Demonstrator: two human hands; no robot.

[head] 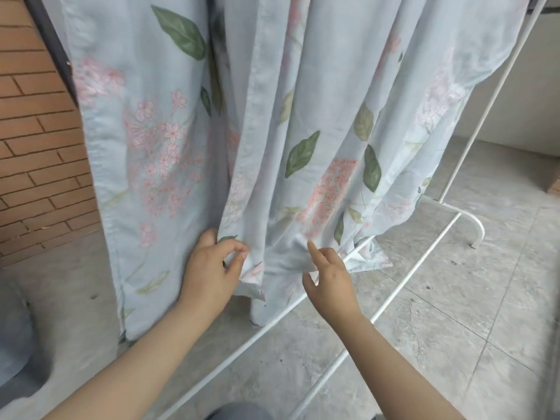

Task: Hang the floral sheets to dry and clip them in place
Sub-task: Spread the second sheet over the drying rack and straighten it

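Note:
Pale blue floral sheets hang from above and fill most of the view. The left sheet (136, 140) hangs flat. The right sheet (327, 122) falls in folds down to the white rack's lower bars (391, 298). My left hand (209, 268) pinches the bottom hem of the right sheet between thumb and fingers. My right hand (328, 274) is at the same hem a little to the right, with its index finger stretched up against the cloth and the thumb apart. The top rail and any clips are out of view.
A brick wall (33, 153) stands at the left. The white rack's upright (491, 95) slants up at the right and its curved foot (475, 225) rests on the grey tiled floor (454, 328). A bluish object (15, 344) sits at the lower left.

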